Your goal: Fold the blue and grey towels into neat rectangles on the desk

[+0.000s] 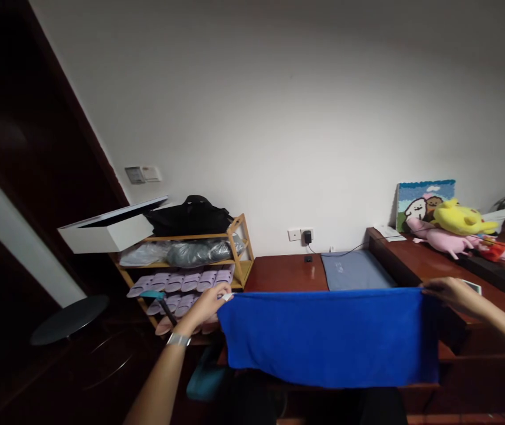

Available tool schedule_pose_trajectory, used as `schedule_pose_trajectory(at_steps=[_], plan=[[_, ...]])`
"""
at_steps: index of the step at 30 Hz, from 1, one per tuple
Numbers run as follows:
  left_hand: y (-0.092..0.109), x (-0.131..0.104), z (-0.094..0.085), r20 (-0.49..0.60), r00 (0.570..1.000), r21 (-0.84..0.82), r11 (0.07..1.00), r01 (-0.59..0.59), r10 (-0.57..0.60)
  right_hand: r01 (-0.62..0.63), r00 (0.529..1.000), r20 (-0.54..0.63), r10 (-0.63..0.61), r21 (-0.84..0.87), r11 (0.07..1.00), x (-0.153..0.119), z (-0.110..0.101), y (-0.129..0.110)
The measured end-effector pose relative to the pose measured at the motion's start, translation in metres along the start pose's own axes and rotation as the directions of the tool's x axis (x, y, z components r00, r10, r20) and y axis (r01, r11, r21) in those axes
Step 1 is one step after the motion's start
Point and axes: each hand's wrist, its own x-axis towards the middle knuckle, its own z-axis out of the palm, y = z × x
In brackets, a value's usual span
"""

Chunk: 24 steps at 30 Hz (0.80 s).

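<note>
A bright blue towel (332,339) hangs stretched out between my two hands, its top edge nearly level. My left hand (212,304) pinches the upper left corner, where a small white tag shows by the fingers. At the upper right corner my right hand (449,293) is closed on the cloth. The towel's lower edge droops freely above my legs and hides part of the reddish-brown table (285,274) behind it. A flat grey-blue folder or mat (356,270) lies on that table, just past the towel.
Left stands a wooden shoe rack (240,251) with lilac slippers (190,280), a black bag (190,217) and a white open box (108,235). A round stool (70,319) is farther left. Plush toys (462,218) and a picture (425,200) sit on the right surface. A charger (308,237) is plugged into the wall.
</note>
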Motion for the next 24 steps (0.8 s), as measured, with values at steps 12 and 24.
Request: schedule_pose_trajectory(at_steps=[12, 24], plan=[[-0.014, 0.005, -0.003, -0.518, 0.85, 0.127, 0.991, -0.031, 0.093, -0.141, 0.869, -0.481, 0.114, -0.02, 0.99, -0.002, 0.011, -0.012], [-0.141, -0.112, 0.202, -0.068, 0.997, 0.342, 0.94, -0.013, 0.038, -0.309, 0.926, -0.162, 0.341, 0.192, 0.931, -0.118, 0.254, 0.059]])
